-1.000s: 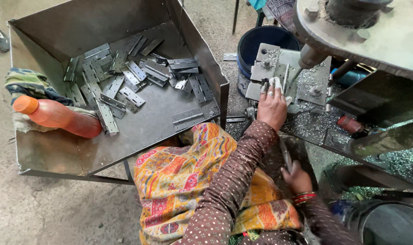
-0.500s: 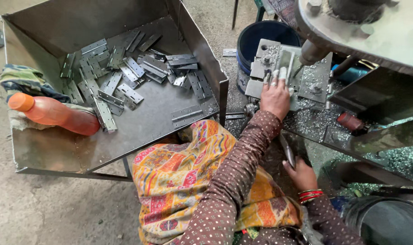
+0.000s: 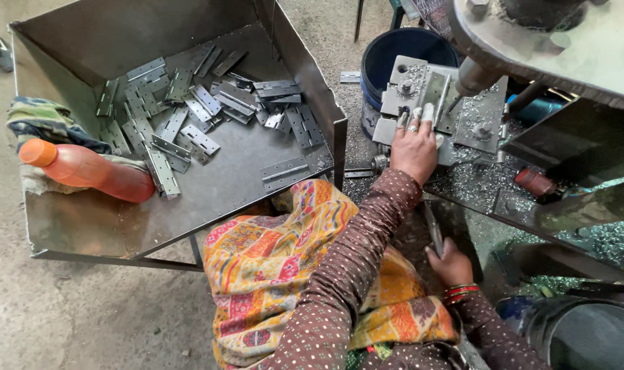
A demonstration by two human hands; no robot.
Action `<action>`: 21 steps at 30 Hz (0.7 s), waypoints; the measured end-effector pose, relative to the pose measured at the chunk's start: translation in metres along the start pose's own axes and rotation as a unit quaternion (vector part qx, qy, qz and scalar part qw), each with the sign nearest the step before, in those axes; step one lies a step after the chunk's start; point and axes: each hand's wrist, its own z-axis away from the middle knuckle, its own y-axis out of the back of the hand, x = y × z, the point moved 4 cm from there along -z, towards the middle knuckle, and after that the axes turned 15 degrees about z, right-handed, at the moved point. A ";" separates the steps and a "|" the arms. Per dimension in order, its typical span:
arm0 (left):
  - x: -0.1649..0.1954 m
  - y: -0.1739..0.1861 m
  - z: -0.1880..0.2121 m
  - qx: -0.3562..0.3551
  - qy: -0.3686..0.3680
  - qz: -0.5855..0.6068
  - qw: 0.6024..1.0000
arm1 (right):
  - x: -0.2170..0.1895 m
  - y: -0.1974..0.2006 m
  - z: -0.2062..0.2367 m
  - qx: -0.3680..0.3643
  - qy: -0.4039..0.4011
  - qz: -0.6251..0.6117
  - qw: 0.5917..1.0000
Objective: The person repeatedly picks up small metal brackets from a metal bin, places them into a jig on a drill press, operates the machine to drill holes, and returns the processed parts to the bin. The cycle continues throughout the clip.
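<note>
The person's left hand lies on the grey metal jig plate of the drilling machine, fingers stretched forward and held close together, their tips pressing a narrow metal hinge strip flat against the plate. Just beyond the fingertips the machine's spindle hangs over the strip. A second ago this hand was lower on the plate and spread wider; half a second ago it had slid up — now it sits steadier, tips bunched at the strip, which suggests the piece has been seated under the spindle rather than merely carried there.

The right hand, nearer the person than the plate, is closed around a dark lever handle; it has hardly moved across the three views.

Left of the plate stands a large open sheet-metal tray holding a loose heap of hinges, with an orange plastic bottle lying on a rag at its far left. Behind the plate is a dark blue bucket. Metal swarf litters the bench beside the plate.
</note>
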 end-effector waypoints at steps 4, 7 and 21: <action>-0.004 0.000 -0.005 -0.026 0.013 0.013 0.999 | -0.002 0.003 -0.002 -0.035 0.013 -0.014 0.999; -0.004 0.002 -0.014 -0.007 -0.011 -0.049 0.999 | 0.006 0.036 -0.023 -0.071 0.042 0.030 0.996; -0.020 -0.018 -0.040 -0.028 0.014 0.032 0.999 | -0.005 0.011 -0.003 -0.034 0.029 -0.017 0.999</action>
